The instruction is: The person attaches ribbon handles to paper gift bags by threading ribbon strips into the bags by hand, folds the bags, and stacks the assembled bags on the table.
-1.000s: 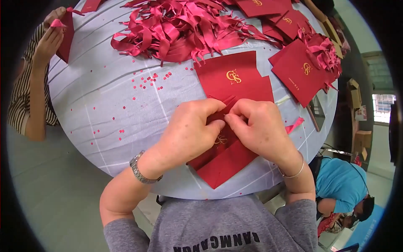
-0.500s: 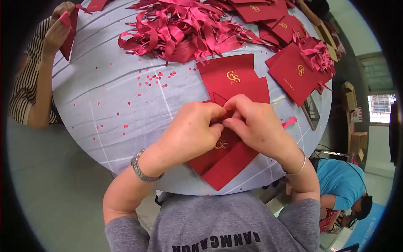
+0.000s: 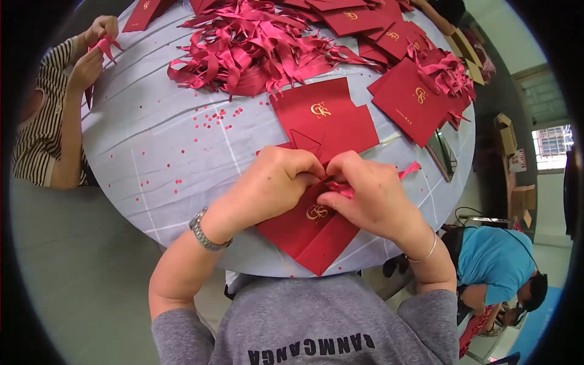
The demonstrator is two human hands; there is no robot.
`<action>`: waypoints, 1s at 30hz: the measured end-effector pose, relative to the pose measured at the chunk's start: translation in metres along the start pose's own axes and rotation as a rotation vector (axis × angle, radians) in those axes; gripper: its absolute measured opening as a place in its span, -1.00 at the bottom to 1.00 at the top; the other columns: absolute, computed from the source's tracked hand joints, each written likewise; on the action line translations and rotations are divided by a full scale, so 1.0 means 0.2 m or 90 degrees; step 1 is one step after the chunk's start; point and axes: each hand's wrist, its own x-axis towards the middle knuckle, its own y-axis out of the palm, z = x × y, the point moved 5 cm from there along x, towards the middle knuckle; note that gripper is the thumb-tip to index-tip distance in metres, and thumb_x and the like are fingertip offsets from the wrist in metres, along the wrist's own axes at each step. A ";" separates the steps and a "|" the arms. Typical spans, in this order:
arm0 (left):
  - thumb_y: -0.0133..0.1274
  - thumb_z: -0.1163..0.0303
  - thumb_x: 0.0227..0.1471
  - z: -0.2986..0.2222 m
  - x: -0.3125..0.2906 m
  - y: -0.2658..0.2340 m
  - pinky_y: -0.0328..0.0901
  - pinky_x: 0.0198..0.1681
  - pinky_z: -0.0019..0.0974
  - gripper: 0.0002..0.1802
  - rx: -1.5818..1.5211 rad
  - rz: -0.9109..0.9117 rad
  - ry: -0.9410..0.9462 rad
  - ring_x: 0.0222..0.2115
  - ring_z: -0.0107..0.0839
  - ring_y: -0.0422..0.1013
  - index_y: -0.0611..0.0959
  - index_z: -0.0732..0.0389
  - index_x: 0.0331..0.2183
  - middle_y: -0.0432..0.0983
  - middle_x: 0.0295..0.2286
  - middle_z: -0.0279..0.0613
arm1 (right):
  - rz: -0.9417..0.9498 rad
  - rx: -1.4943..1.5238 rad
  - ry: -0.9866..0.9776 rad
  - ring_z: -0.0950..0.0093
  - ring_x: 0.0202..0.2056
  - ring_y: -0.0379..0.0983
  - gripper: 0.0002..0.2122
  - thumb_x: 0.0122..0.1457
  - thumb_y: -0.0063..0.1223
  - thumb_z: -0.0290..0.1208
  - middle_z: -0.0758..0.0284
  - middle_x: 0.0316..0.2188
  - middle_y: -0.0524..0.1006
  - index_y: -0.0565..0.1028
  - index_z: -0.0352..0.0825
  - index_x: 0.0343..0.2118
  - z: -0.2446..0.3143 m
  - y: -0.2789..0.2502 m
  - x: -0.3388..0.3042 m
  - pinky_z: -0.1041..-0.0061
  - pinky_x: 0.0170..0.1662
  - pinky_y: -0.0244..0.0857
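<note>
A flat red paper bag (image 3: 307,228) with a gold emblem lies at the near edge of the round table. My left hand (image 3: 267,185) and my right hand (image 3: 371,191) meet over its upper edge, fingers pinched together on a thin red ribbon (image 3: 340,188). One ribbon end (image 3: 410,169) sticks out to the right of my right hand. The spot where the ribbon meets the bag is hidden under my fingers. More red bags (image 3: 325,118) lie just beyond my hands.
A big heap of red ribbons (image 3: 255,48) covers the far middle of the grey-clothed table (image 3: 152,152), with more red bags (image 3: 413,100) at the far right. Red paper dots are scattered on the cloth. Another person's hands (image 3: 91,52) hold ribbon at far left. A person in blue (image 3: 496,264) crouches lower right.
My hands have stayed on the bag's upper edge, fingers shifting slightly as they work the ribbon. The other person's hands at far left have moved a little.
</note>
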 end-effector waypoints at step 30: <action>0.21 0.51 -0.19 -0.13 -0.30 0.00 0.32 -0.38 -0.25 -0.84 0.192 -0.276 -0.095 -0.45 -0.24 0.42 0.59 0.28 -0.44 0.45 -0.47 -0.13 | -0.018 0.081 0.140 0.50 -0.49 0.49 -0.57 -0.09 0.27 -0.50 0.33 -0.51 0.53 0.43 -0.32 -0.09 -0.23 -0.20 -0.20 0.58 -0.39 0.34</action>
